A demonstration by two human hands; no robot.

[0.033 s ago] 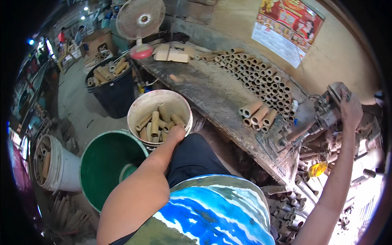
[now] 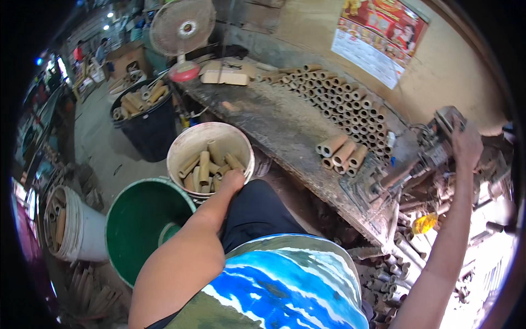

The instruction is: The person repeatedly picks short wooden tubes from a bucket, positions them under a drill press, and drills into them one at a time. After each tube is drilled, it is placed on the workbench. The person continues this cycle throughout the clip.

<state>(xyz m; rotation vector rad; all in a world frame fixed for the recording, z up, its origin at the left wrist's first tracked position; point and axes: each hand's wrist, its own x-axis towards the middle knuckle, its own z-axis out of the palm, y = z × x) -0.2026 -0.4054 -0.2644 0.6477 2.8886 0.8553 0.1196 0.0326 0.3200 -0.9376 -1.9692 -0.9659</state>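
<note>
My left hand reaches over the near rim of a whitish bucket. Short bamboo tubes lie loose in the bucket, right by the hand. Its fingers are hidden from view, so I cannot tell what it holds. At the far right, my right hand is wrapped around the upper end of a dusty metal machine, which looks like a chop saw. This machine stands at the right end of the worn wooden bench. Several cut bamboo tubes lie in a small pile just left of it.
More tubes are stacked against the wall. A green tub, a white bucket of tubes and a black bin of tubes stand on the left. A fan stands at the bench's far end. Offcuts litter the floor below the machine.
The whole view shifts slightly to the left. Both hands stay at the same places, on the bucket and on the machine.
</note>
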